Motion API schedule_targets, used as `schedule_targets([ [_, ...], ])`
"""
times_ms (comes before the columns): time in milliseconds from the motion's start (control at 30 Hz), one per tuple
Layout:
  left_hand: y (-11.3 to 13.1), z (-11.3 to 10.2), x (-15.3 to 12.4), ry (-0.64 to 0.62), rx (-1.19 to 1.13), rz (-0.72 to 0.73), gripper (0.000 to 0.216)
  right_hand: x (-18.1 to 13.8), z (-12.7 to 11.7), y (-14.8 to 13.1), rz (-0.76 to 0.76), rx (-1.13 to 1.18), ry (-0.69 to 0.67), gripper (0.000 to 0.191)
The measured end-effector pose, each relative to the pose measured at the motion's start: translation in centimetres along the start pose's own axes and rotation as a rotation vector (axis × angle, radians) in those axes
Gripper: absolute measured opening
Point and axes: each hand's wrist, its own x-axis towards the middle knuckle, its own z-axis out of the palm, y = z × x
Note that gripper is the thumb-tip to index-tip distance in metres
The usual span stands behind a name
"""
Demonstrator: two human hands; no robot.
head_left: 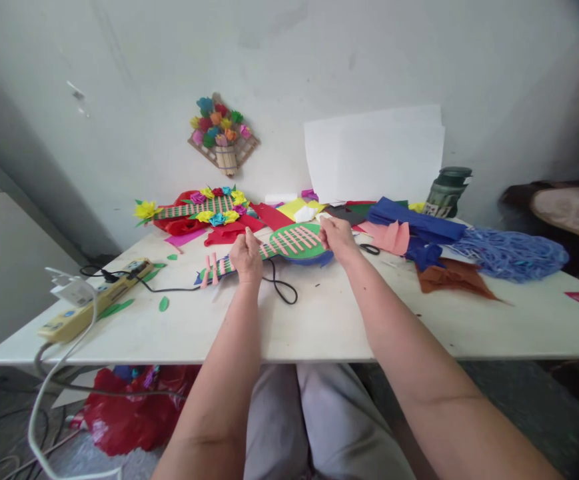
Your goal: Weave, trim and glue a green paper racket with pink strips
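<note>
Filling the foreground: white table (329,327). Lute-shaped piece (299,241), green with pink bars, is over mid-table. Blue string bundle (514,255) at table's right, yellow power strip (114,291) at table's left. Left hand (246,257): fingers clamped on the neck. Right hand (338,238): fingers bunched at the body's right end, can't tell if clamped. Loose green leaf (164,304) left of table centre.

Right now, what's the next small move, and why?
I'd probably lift the guitar-shaped craft slightly clear of the black cord: the cord seems to pass under its neck, looping out near the left hand. That hand holds the neck; the right hand is at the rounded end.
</note>
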Motion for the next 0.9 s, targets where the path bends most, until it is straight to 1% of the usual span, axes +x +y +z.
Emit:
schedule_targets([
  [67, 0.1, 0.1, 0.0, -0.044, -0.109, -0.068, 0.042, 0.0, -0.4, 0.0, 0.016, 0.12, -0.085, 0.029],
  [167, 0.1, 0.2, 0.1, -0.166, -0.301, -0.136, 0.037, 0.0, -0.9, 0.0, 0.048, 0.215, -0.206, 0.029],
  [267, 0.0, 0.4, 0.2, -0.277, -0.458, -0.194, 0.033, -0.1, -1.3, -0.2, 0.06, 0.233, -0.309, 0.029],
  [400, -0.2, 0.5, 0.3, -0.342, -0.697, -0.301, 0.033, -0.7, -0.9, -0.5, 0.094, 0.212, -0.525, 0.028],
  [467, -0.1, 0.4, 0.3, -0.376, -0.78, -0.352, 0.034, -1.1, -0.2, -0.6, 0.101, 0.224, -0.601, 0.029],
  [500, 0.0, 0.3, 0.3, -0.402, -0.807, -0.367, 0.035, -1.3, 0.2, -0.6, 0.092, 0.228, -0.606, 0.031],
  [600, 0.3, 0.2, 0.2, -0.494, -0.873, -0.376, 0.036, -1.6, 1.6, -0.4, 0.048, 0.217, -0.522, 0.036],
  [700, 0.8, 0.0, 0.0, -0.564, -0.923, -0.4, 0.036, -1.6, 2.5, 0.0, 0.025, 0.199, -0.417, 0.032],
  [767, 1.1, -0.1, -0.1, -0.605, -0.973, -0.434, 0.036, -1.5, 2.9, 0.3, 0.034, 0.19, -0.369, 0.028],
  [900, 1.3, -0.2, -0.2, -0.663, -1.062, -0.477, 0.036, -1.4, 3.0, 0.5, 0.07, 0.235, -0.352, 0.025],
])
